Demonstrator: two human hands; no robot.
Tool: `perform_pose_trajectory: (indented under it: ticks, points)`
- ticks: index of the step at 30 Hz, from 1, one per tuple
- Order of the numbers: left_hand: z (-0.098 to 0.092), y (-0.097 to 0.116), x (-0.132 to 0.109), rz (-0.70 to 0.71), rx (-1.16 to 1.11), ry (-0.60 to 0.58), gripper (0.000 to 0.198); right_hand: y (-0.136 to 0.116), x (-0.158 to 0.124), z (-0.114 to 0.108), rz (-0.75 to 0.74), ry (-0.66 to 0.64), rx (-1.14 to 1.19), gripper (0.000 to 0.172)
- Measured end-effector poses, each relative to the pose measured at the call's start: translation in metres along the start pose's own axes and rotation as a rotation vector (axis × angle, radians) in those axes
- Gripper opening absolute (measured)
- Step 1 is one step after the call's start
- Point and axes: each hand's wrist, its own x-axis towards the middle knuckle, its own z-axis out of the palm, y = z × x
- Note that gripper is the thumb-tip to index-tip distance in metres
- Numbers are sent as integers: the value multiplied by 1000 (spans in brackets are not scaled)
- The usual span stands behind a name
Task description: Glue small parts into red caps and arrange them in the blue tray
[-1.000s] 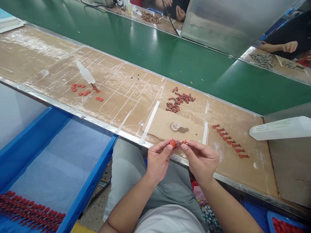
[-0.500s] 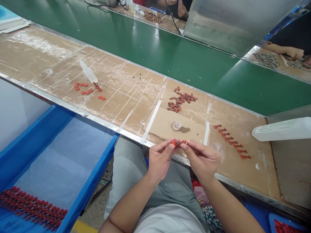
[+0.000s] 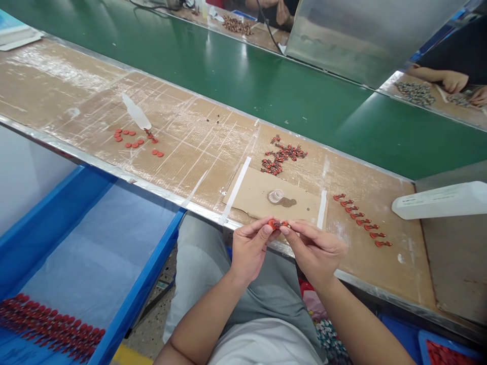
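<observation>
Above the bench edge [image 3: 213, 215], your left hand [image 3: 249, 248] and right hand [image 3: 315, 251] are pinching a red disc-and-metal part [image 3: 276, 223] between their fingertips, keeping it raised in view; a row of red pieces [image 3: 361, 220] is lying beside the cardboard pad [image 3: 258, 203].

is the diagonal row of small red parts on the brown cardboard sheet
No, the diagonal row of small red parts lies right of the brown cardboard sheet.

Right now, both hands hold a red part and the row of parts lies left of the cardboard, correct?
No: the head view shows the row of parts right of the cardboard. The left hand and right hand do hold the red part.
</observation>
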Motion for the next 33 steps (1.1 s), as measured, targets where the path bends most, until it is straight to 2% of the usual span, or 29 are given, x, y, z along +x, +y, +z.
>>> perform_pose_trajectory:
  ticks: [8, 13, 22, 33]
  points:
    - [-1, 0, 0, -14, 10, 26, 21, -2, -1, 0, -6, 2, 0, 31]
    - [1, 3, 0, -5, 22, 38, 23, -4, -1, 1, 12, 5, -23, 25]
    - [0, 3, -4, 133, 196, 29, 20, -2, 0, -3, -10, -28, -26, 28]
    - [1, -1, -8, 205, 266, 17, 20, -4, -4, -7, -33, -32, 1, 40]
